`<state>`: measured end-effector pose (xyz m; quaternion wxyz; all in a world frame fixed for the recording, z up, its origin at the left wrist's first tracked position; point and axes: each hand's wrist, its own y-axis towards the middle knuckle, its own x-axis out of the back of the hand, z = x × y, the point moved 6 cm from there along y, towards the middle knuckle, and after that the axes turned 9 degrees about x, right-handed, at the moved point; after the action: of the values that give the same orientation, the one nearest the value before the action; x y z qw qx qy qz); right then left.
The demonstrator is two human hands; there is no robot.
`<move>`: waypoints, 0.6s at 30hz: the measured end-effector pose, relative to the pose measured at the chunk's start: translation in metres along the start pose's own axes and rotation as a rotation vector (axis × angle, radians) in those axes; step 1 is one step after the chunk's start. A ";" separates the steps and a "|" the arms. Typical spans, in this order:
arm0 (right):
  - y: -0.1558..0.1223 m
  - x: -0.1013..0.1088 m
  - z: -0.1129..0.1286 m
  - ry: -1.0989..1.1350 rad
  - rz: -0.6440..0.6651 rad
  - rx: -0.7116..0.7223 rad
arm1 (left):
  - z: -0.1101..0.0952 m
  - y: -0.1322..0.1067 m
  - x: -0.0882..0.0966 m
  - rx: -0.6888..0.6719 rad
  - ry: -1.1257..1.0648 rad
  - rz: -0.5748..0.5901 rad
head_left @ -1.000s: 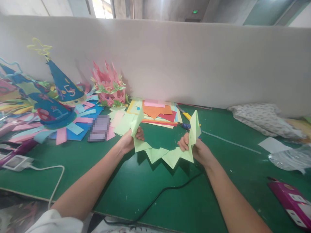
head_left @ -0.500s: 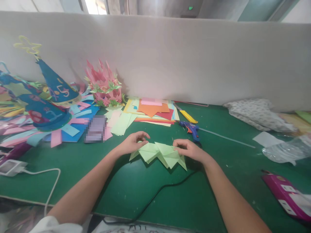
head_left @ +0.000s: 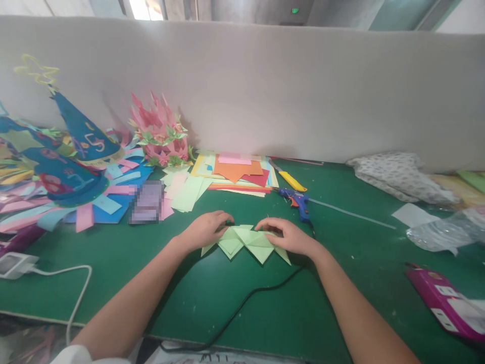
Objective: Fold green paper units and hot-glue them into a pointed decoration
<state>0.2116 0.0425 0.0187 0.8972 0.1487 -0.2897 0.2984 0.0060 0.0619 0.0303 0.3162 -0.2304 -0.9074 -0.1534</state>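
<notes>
A pale green folded-paper strip (head_left: 248,242) with pointed, overlapping triangular parts lies low over the green tabletop, its points towards me. My left hand (head_left: 206,231) grips its left part, thumb in front and the fingers curled over the back. At the right part, my right hand (head_left: 290,235) has its thumb on the paper and its fingers bent behind the top edge. The fingertips of both hands are partly hidden by the paper. Just beyond my right hand lies a blue glue gun (head_left: 300,203), with its black cord running under and past the paper.
A yellow utility knife (head_left: 292,181) and stacked coloured paper (head_left: 238,169) lie at the back. Left are a pink paper crown (head_left: 162,134), blue cone hats (head_left: 85,131) and a blurred phone-like object (head_left: 147,202). A magenta power strip (head_left: 441,298) and clear plastic bag (head_left: 443,233) are right.
The folded paper has tipped flatter, and its middle points have drawn into a more even row. My right hand has shifted slightly left, its fingers reaching further over the back edge.
</notes>
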 end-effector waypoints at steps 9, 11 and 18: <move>0.002 0.000 0.011 -0.038 0.019 0.055 | -0.001 0.001 -0.003 -0.015 -0.076 0.009; 0.002 0.001 0.011 -0.016 0.038 0.055 | -0.002 -0.001 -0.005 -0.004 -0.024 0.034; 0.000 0.002 0.008 0.063 0.060 0.048 | -0.014 -0.005 -0.009 -0.112 0.087 0.113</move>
<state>0.2094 0.0401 0.0260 0.8925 0.1521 -0.2586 0.3368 0.0168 0.0491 0.0339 0.3498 -0.2917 -0.8685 -0.1958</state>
